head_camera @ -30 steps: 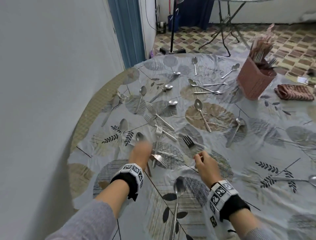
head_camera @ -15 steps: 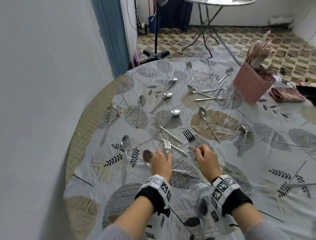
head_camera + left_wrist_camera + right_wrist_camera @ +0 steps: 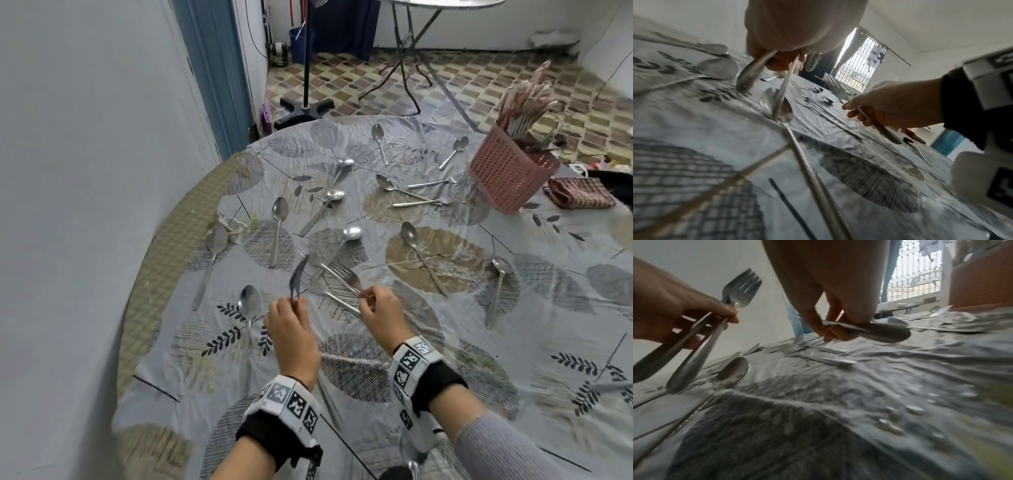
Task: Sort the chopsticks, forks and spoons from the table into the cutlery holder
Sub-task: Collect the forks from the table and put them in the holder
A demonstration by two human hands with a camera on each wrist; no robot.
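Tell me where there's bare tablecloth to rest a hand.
Bare cloth lies right of the right hand, between the lone spoon and the near edge. Crowded: the forks on the cloth ahead of both hands and the cutlery beside the holder.

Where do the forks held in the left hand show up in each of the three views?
Head: the forks rise, blurred, from the left hand, left of centre.
Left wrist: only their handles show, hanging from the fingers at top centre.
Right wrist: at the left, heads up against the wall, handles slanting down-left.
Shared landmark: the spoon on the table beside that hand, also seen at and.
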